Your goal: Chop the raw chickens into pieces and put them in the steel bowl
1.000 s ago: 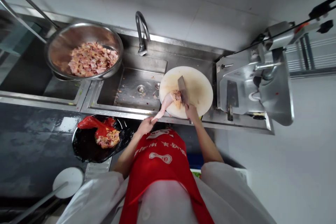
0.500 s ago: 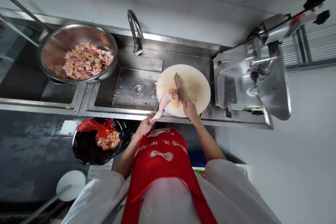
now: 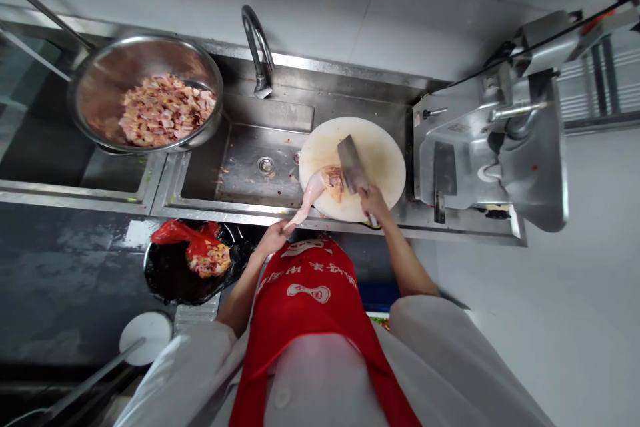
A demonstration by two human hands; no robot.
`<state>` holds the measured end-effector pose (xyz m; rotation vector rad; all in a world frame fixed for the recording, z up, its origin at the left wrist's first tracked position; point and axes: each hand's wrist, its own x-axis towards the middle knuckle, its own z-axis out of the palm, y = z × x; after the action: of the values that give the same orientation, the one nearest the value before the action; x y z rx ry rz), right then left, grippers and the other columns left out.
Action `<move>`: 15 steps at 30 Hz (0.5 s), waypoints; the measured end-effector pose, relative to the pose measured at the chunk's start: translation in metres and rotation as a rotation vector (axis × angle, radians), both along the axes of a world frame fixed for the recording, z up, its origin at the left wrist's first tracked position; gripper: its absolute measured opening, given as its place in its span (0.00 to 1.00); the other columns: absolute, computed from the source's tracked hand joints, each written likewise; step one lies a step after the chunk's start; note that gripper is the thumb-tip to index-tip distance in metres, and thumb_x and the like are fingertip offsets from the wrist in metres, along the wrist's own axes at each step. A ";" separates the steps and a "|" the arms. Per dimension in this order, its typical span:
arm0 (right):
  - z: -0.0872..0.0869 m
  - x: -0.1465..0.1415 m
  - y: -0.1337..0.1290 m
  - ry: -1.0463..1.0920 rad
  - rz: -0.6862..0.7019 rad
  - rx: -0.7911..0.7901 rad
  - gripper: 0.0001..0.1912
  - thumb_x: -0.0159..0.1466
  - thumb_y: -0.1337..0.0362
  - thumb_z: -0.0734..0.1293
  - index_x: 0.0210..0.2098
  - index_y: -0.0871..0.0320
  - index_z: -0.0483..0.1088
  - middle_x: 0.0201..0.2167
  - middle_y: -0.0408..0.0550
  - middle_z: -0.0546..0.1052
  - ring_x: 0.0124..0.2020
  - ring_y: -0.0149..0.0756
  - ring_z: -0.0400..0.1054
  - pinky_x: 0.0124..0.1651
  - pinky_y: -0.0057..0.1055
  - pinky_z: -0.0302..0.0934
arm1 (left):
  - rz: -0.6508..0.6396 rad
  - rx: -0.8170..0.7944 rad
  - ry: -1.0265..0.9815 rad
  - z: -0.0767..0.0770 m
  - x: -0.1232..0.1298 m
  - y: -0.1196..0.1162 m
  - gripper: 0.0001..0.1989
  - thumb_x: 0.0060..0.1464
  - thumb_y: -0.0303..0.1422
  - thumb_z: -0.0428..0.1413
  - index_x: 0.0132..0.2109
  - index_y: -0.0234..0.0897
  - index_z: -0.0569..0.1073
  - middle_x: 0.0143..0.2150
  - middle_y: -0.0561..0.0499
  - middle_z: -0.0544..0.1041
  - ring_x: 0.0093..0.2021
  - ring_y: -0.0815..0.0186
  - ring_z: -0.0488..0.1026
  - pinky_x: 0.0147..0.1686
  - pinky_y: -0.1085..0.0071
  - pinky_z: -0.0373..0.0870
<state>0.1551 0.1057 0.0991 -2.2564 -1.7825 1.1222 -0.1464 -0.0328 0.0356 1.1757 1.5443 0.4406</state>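
My left hand [image 3: 275,237] is closed round the thin end of a raw chicken leg [image 3: 314,189]. The leg's thick, cut end lies on the round white cutting board [image 3: 383,159], and the thin end reaches past the board's near left edge. In my right hand [image 3: 374,203] is the handle of a cleaver [image 3: 351,163]. Its broad blade is tilted, just right of the leg's cut end; whether it touches the meat I cannot tell.
A steel bowl [image 3: 95,128] of chopped chicken pieces [image 3: 163,110] stands left of the sink [image 3: 245,177] and its faucet [image 3: 257,47]. Right of the board is a slicing machine [image 3: 475,167] with another cleaver [image 3: 444,177]. A black-lined bin [image 3: 173,280] stands below.
My right hand and the cleaver have shifted a little right, away from the leg's cut end, and the blade now shows more of its flat side. My left hand still holds the leg.
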 end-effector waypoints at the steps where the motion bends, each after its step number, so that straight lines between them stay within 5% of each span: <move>1: 0.000 0.006 0.004 -0.017 -0.005 0.057 0.20 0.70 0.58 0.55 0.40 0.63 0.73 0.27 0.55 0.77 0.27 0.40 0.72 0.32 0.31 0.62 | -0.004 -0.002 0.002 0.000 0.000 0.000 0.25 0.57 0.56 0.49 0.31 0.37 0.69 0.21 0.55 0.63 0.23 0.69 0.59 0.24 0.73 0.55; 5: 0.015 0.008 0.011 -0.135 0.018 0.317 0.20 0.71 0.59 0.54 0.44 0.64 0.73 0.37 0.61 0.79 0.39 0.45 0.74 0.42 0.33 0.63 | -0.026 -0.009 0.004 -0.002 0.001 0.000 0.25 0.58 0.55 0.49 0.30 0.37 0.67 0.21 0.55 0.62 0.23 0.69 0.59 0.24 0.73 0.54; 12: 0.041 -0.021 0.012 -0.114 0.087 0.458 0.23 0.74 0.56 0.51 0.46 0.63 0.72 0.39 0.60 0.79 0.42 0.45 0.73 0.45 0.33 0.60 | -0.013 0.002 0.001 -0.006 0.002 -0.001 0.25 0.57 0.55 0.49 0.31 0.36 0.70 0.24 0.54 0.66 0.26 0.68 0.61 0.27 0.73 0.58; 15: 0.035 -0.025 0.020 -0.058 0.031 0.454 0.24 0.74 0.55 0.49 0.50 0.64 0.70 0.41 0.61 0.79 0.44 0.43 0.72 0.45 0.32 0.60 | -0.015 0.011 0.009 -0.007 0.000 -0.001 0.25 0.57 0.55 0.50 0.31 0.36 0.71 0.24 0.54 0.67 0.27 0.68 0.62 0.29 0.73 0.59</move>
<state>0.1303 0.1257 0.1342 -2.0096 -1.8648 0.5785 -0.1459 -0.0336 0.0289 1.1986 1.5413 0.4349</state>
